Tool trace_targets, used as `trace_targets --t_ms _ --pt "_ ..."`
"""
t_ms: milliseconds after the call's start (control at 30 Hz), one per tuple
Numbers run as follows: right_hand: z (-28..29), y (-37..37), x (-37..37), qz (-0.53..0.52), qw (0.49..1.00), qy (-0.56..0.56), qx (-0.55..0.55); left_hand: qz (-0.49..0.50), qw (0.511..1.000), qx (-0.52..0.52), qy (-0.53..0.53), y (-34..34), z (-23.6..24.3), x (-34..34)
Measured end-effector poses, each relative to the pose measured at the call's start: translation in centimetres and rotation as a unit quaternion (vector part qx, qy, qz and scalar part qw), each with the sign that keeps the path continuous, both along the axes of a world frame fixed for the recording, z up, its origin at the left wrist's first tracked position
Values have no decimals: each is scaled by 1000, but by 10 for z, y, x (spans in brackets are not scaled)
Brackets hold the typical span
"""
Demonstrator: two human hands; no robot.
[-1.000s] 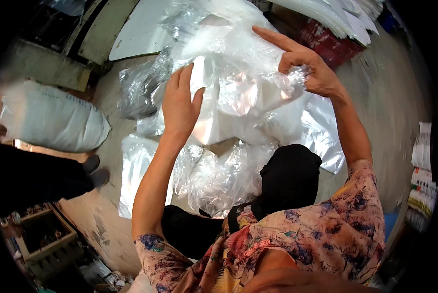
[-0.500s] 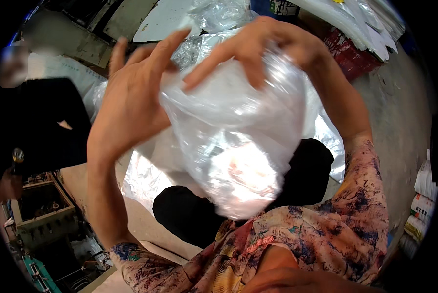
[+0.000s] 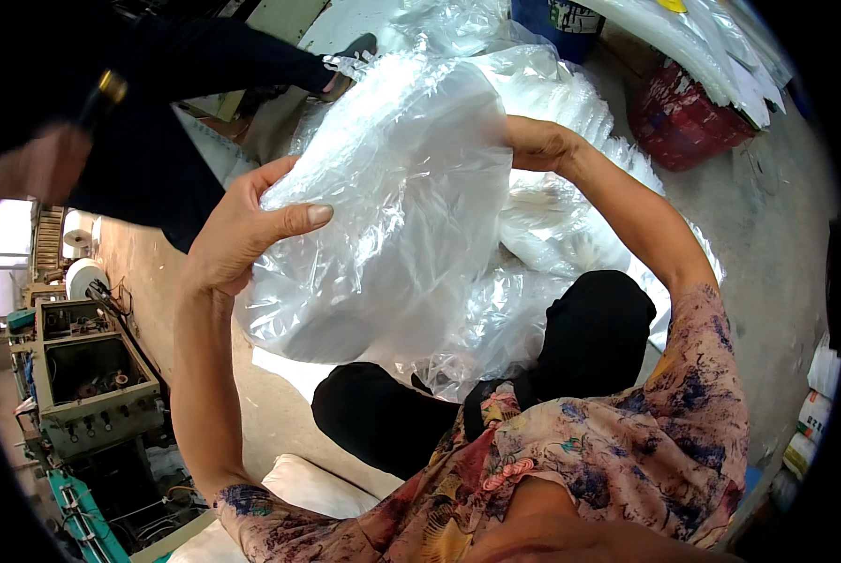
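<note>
Your left hand (image 3: 256,220) grips the left edge of a clear plastic bundle (image 3: 392,216), thumb lying on its near face and the other fingers partly hidden behind. Your right hand (image 3: 536,143) reaches to the bundle's right edge, its fingers behind the plastic, so you cannot tell how far it is closed. The bundle is raised in front of you, spread between both hands, just beyond your knees (image 3: 373,418). Right of it and behind, a heap of clear plastic (image 3: 570,202) covers part of the floor (image 3: 749,225). On the far right is a red bucket (image 3: 688,117) with white sheets (image 3: 697,42) above it; left of that is a blue bucket (image 3: 556,38). At far left stands a person in dark trousers (image 3: 242,52), a blurred hand beside a dark handle with a yellowish end (image 3: 111,86). A machine (image 3: 97,413) is on the left, and a white sack (image 3: 322,488) near you.
</note>
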State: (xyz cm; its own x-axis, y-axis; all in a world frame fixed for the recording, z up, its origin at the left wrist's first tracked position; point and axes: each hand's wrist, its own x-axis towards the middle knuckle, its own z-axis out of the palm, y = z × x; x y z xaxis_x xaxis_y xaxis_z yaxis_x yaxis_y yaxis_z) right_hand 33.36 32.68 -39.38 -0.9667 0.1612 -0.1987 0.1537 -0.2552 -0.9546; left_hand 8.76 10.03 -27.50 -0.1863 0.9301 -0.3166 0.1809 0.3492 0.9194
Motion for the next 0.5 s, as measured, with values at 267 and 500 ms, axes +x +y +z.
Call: trace_targets --t_ms 267,500 --pt "25 -3 3 7 984 88 152 41 997 62 -5 -16 -14 2" --pt "39 -37 -23 -72 967 91 226 -80 974 125 168 -34 -24 -9"
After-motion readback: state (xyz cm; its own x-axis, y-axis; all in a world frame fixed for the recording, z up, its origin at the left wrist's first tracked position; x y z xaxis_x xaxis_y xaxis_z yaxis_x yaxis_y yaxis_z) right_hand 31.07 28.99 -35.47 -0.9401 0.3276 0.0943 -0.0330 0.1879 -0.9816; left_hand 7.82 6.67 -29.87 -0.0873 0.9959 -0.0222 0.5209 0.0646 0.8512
